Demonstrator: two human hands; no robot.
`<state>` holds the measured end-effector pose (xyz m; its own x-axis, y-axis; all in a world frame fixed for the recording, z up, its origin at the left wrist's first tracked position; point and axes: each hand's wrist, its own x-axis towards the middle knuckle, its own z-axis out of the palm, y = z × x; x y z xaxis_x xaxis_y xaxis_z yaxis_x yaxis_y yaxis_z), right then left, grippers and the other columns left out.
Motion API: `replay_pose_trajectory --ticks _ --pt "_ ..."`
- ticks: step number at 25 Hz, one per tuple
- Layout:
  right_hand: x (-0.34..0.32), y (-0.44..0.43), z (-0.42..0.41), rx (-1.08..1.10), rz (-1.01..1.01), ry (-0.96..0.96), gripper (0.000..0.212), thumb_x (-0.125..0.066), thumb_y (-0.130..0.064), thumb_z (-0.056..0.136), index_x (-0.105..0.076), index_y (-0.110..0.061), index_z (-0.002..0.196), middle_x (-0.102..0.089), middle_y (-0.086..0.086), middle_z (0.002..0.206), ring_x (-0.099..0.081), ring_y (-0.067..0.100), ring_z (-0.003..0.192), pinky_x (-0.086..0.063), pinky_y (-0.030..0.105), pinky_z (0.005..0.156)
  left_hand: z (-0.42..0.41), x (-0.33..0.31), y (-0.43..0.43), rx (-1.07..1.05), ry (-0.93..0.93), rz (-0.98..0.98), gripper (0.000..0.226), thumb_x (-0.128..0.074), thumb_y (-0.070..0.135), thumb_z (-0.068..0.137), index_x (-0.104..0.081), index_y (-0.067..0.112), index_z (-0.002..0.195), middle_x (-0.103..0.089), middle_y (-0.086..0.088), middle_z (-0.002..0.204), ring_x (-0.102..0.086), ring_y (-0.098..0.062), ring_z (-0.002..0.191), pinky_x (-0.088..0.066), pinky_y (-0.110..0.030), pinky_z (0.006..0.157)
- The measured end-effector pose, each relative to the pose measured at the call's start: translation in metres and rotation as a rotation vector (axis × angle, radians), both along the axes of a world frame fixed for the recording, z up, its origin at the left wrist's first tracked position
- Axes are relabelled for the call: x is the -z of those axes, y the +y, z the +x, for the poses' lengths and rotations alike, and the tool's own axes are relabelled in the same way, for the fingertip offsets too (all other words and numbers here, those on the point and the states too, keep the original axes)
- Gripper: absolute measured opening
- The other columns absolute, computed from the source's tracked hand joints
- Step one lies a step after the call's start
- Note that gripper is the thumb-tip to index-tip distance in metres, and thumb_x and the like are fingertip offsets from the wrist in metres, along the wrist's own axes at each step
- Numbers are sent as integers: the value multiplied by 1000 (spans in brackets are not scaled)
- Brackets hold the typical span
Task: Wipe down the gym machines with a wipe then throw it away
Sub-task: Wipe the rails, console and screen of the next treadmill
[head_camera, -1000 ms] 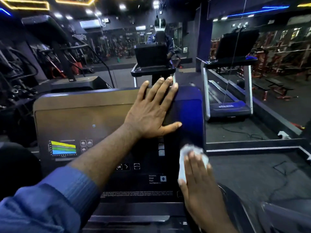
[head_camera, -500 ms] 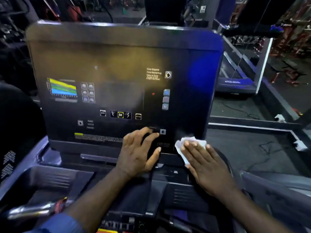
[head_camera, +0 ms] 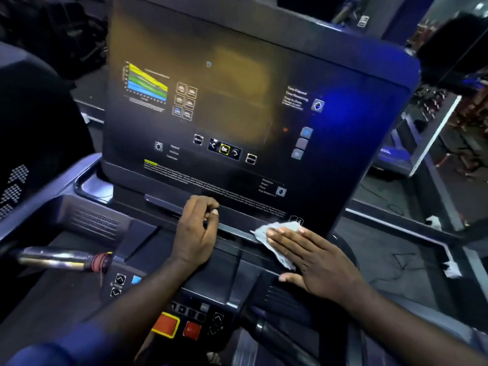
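A dark treadmill console (head_camera: 237, 101) with a printed chart and buttons fills the middle of the head view. At its lower right edge lies a white wipe (head_camera: 277, 231), pressed flat against the ledge by my right hand (head_camera: 314, 260) with straight fingers. My left hand (head_camera: 196, 231) rests at the console's bottom edge to the left of the wipe, fingers curled, with nothing visible in it.
A chrome handlebar (head_camera: 60, 258) juts in at the left. Red and orange stop buttons (head_camera: 174, 326) sit on the lower panel. Another treadmill (head_camera: 412, 154) stands at the right beyond a floor ledge. White scraps (head_camera: 453, 269) lie on the floor at the right.
Both hands slid down the console from its upper part to its bottom edge. The left hand went from flat on the screen to curled. The view tilted down and closer.
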<state>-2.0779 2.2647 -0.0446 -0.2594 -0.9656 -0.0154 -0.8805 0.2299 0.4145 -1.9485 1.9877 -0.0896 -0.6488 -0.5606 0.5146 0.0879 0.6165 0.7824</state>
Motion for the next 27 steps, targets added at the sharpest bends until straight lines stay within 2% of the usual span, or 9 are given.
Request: replay_pose_trajectory --ticks 2,5,9,14,17,20,23,25,27 --pt "-9 5 2 -13 -2 -3 86 -34 -75 102 -14 -22 167 -8 -7 175 -12 9 160 -10 36 128 3 -2 -11 14 12 171 14 -52 10 95 -64 14 101 -64 -2 95 -62 -22 83 -52 -36 76" --pt "-10 -63 8 -74 -7 -1 87 -31 -78 101 -16 -23 167 -12 -9 174 -12 7 159 -9 35 129 6 -13 -30 116 11 488 18 -50 7 89 -65 15 92 -68 -8 84 -64 -24 72 -54 -41 69" --pt "-19 -162 15 -182 -4 -41 84 -27 -78 101 -18 -27 167 -16 -13 172 -12 5 159 -6 38 130 20 -24 -62 49 47 568 19 -51 7 86 -69 13 89 -69 -11 83 -64 -24 72 -54 -43 70" --pt "-13 -180 31 -169 -67 -62 85 -30 -81 99 -20 -29 166 -15 -14 172 -14 5 158 -7 40 130 53 -6 -122 -295 92 631 26 -55 24 84 -67 25 107 -59 -3 111 -55 -16 101 -47 -47 99" --pt "-3 -267 48 -202 -84 -16 86 -25 -81 99 -20 -28 166 -13 -14 173 -12 5 159 -4 42 131 67 -5 -155 -342 113 775 43 -57 44 81 -60 31 121 -56 -14 127 -53 -21 113 -43 -43 109" --pt "-4 -353 63 -173 -95 -34 86 -23 -80 100 -17 -27 167 -11 -12 173 -8 7 160 -1 44 131 66 -16 -185 -239 166 932 52 -57 43 86 -53 23 134 -58 -4 138 -56 -18 126 -43 -34 110" --pt "2 -354 66 -140 -139 -39 85 -26 -79 100 -16 -28 167 -10 -12 174 -8 6 159 -8 46 130 56 -24 -221 -135 176 1098 51 -49 46 92 -54 25 139 -59 1 146 -55 -18 137 -43 -37 114" --pt "3 -344 64 -185 -189 4 79 -24 -77 102 -14 -32 167 -10 -16 173 -11 4 159 -12 46 129 49 -27 -238 -86 145 1126 46 -46 45 104 -54 22 142 -62 6 140 -58 -15 132 -47 -27 108" --pt "-7 -369 64 -148 -224 34 70 -20 -69 107 -12 -34 167 -8 -17 173 -11 4 159 -6 47 130 40 -28 -244 -20 108 1179 43 -39 37 113 -54 13 145 -65 1 139 -62 -14 127 -50 -17 97"
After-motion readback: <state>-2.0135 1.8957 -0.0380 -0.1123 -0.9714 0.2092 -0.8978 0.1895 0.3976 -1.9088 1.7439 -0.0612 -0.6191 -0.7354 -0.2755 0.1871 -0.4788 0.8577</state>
